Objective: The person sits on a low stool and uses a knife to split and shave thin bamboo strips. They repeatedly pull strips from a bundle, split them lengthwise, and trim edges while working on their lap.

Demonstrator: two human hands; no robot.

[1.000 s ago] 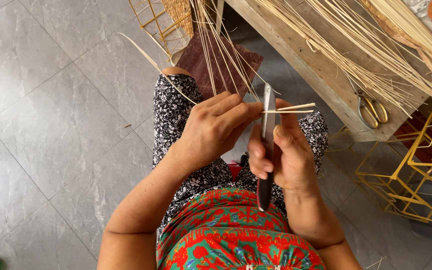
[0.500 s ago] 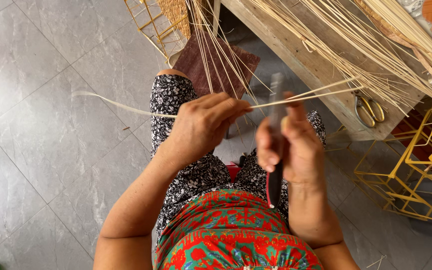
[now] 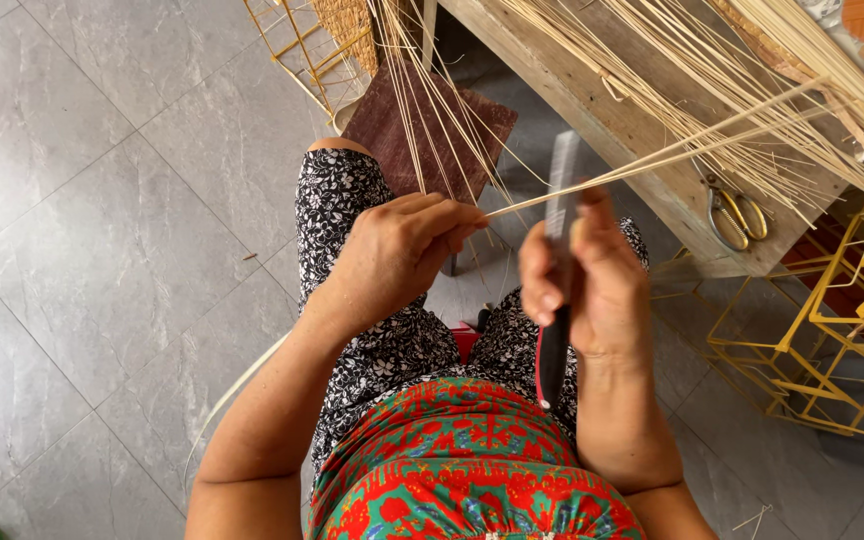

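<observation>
Where half a sec ago a long pale strip trailed out to the left past the left hand [image 3: 407,255], that tail is now gone from there; the rattan strip [image 3: 652,160] runs only up & right from the pinched fingers, across the knife blade, toward the wooden bench [image 3: 642,140]. A loose strip end now curves down by the left forearm. Hands sit roughly where they were.

L hand: closed, thumb & fingers pinching the strip end. R hand [image 3: 587,280]: wrapped around a knife [image 3: 557,280] w/ dark handle, red edge, grey blade pointing up; the thumb is pressed near the blade where the strip crosses it.

Strip itself: thin, flat, pale straw colour, taut & straight. It lies over the lap between both hands, its far end lost among more strips [image 3: 712,70] piled on the bench.

Nearby: yellow-handled scissors [image 3: 737,215] on the bench edge, yellow wire frames [image 3: 822,340] at right, brown mat [image 3: 427,130] beyond the knees, grey tile floor [image 3: 102,200].
</observation>
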